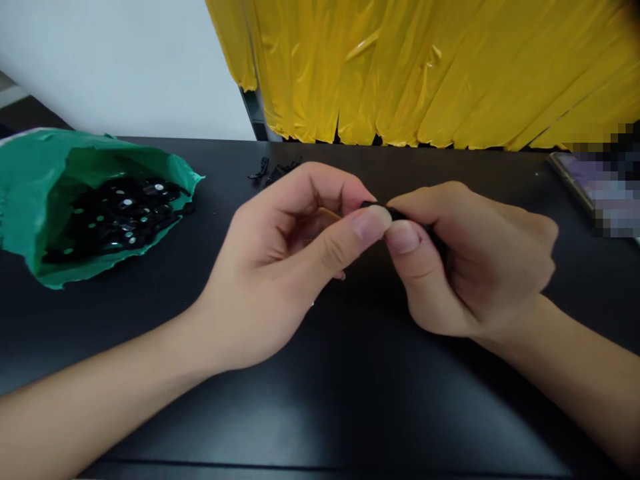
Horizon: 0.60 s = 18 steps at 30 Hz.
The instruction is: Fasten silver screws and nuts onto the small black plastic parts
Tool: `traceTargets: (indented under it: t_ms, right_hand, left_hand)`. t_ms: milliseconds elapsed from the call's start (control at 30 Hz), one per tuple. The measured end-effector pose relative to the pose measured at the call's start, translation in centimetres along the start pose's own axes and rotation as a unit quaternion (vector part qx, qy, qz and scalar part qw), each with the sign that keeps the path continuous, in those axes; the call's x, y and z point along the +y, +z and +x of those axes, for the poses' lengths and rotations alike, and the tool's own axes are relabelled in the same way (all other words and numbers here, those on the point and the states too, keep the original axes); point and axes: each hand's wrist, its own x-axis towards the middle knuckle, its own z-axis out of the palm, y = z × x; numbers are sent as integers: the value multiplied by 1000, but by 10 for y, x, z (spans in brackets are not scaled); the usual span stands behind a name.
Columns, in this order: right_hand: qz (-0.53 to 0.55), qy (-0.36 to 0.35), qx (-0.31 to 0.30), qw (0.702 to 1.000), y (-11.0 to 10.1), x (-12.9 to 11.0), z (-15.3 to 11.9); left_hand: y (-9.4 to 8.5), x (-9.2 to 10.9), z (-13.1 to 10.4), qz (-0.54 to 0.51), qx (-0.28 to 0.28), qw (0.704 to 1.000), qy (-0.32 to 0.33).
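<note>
A small black piece (369, 204) is pinched between both hands near the middle of the view; most of it is hidden by the fingertips. My left hand (295, 253) grips its left part with thumb and forefinger. From the right, my right hand (465, 260) holds the other part in a pinch, its thumb almost touching my left thumb. On the left lies an open green bag (30, 193) with many small black pieces (125, 207) inside, some showing round shiny spots. A few loose black pieces (280, 172) rest on the table behind my left hand.
The black tabletop (320, 413) runs beneath both hands. Yellow plastic sheeting (400, 73) hangs behind its far edge, beside a white panel (150, 67). A flat device (580, 180), partly pixelated, lies at the far right.
</note>
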Motion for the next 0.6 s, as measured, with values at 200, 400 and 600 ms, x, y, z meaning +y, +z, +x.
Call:
traceTargets:
  t_ms: [200, 400, 600]
  right_hand:
    - [-56, 11, 11, 998, -5, -3, -2]
    - [-72, 8, 33, 997, -9, -5, 1]
    - [-84, 34, 22, 996, -8, -6, -3]
  left_hand:
    - [2, 3, 0, -19, -37, 999, 19]
    - [11, 10, 1, -44, -48, 998, 3]
    - [11, 13, -1, -36, -46, 998, -22]
